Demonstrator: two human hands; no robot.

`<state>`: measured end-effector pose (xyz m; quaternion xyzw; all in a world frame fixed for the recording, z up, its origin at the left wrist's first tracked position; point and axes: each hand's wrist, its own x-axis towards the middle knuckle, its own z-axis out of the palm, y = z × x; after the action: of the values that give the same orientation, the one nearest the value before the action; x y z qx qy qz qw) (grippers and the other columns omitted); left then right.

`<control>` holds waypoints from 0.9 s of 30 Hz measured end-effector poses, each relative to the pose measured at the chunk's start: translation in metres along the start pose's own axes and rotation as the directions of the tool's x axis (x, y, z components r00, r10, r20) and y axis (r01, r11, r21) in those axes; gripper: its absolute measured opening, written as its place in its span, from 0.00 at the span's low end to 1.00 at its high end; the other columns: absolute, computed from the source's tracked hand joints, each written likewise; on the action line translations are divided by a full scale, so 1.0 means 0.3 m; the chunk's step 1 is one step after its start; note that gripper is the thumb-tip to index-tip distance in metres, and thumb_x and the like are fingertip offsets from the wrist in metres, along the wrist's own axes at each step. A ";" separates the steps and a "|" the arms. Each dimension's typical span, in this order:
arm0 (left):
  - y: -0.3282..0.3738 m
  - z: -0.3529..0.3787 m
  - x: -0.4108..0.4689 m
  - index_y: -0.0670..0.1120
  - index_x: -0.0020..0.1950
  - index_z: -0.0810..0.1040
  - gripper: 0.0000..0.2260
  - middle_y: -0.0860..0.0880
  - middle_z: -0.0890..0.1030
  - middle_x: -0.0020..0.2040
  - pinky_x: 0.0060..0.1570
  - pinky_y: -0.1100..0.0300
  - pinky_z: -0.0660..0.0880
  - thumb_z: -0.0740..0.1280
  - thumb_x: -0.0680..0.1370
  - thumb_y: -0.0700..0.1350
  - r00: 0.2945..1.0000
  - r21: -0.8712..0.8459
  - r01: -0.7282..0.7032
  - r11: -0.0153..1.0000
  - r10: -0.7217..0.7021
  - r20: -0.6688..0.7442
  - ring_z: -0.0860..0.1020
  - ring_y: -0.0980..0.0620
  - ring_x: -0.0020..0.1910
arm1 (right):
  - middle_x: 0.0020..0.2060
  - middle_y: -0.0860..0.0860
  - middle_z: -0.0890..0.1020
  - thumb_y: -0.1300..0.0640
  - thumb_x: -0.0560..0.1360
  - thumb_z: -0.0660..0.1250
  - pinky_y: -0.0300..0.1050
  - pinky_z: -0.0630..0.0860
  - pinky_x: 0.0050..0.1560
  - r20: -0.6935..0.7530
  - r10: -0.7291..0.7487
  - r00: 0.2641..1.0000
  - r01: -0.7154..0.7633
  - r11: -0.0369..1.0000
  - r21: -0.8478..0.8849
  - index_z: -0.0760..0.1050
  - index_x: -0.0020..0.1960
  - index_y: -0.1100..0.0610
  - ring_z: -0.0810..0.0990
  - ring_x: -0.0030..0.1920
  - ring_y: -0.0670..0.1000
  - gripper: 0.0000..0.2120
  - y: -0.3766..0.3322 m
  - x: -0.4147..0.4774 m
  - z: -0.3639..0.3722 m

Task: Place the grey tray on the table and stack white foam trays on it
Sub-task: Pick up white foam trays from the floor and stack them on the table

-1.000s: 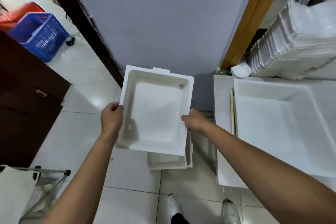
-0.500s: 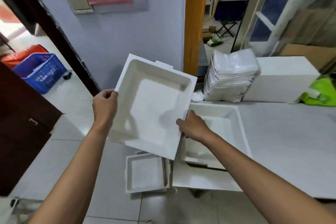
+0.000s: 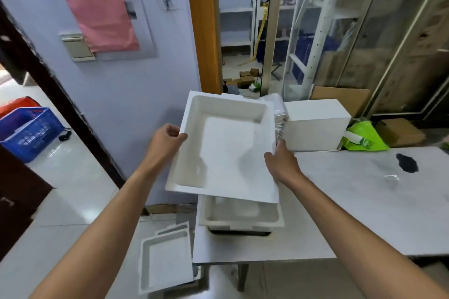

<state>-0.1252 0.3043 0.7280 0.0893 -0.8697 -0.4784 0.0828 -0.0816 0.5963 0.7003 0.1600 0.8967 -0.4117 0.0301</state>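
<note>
While both hands carry it, the white square foam tray (image 3: 226, 153) hangs tilted over the left end of the pale grey table (image 3: 364, 201), open side up. This is the head view, the only one.

The left hand (image 3: 165, 141) curls its fingers round the tray's left rim near the far corner. The right hand (image 3: 281, 165) pinches the right rim midway.

Directly below, a second white foam tray (image 3: 240, 216) sits on the table. A dark sliver shows under it, likely the dark grey tray (image 3: 239, 232). Contact between the held tray and the one below: cannot tell. Spare white foam trays (image 3: 167, 260) lie on the floor beside the table.

Handling, as a judgement:
- The foam looks very light and stiff but brittle, so the rims would dent or snap under a hard squeeze.
- Opposite rims are the right hold, with gentle pressure.
- Level the tray before lowering it so that it nests squarely.
</note>
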 end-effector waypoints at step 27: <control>0.094 0.104 -0.048 0.39 0.78 0.52 0.35 0.39 0.65 0.73 0.50 0.47 0.76 0.66 0.77 0.45 0.929 0.559 -0.366 0.744 0.323 0.179 0.76 0.37 0.60 | 0.48 0.58 0.82 0.61 0.80 0.57 0.50 0.69 0.36 -0.354 -0.476 0.805 0.242 0.808 -0.536 0.68 0.64 0.58 0.79 0.41 0.64 0.13 -0.030 0.066 -0.130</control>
<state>-0.1205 0.3480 0.7345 -0.0688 -0.9776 -0.1675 0.1074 -0.1002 0.6251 0.7289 0.0650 0.9616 -0.1300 -0.2329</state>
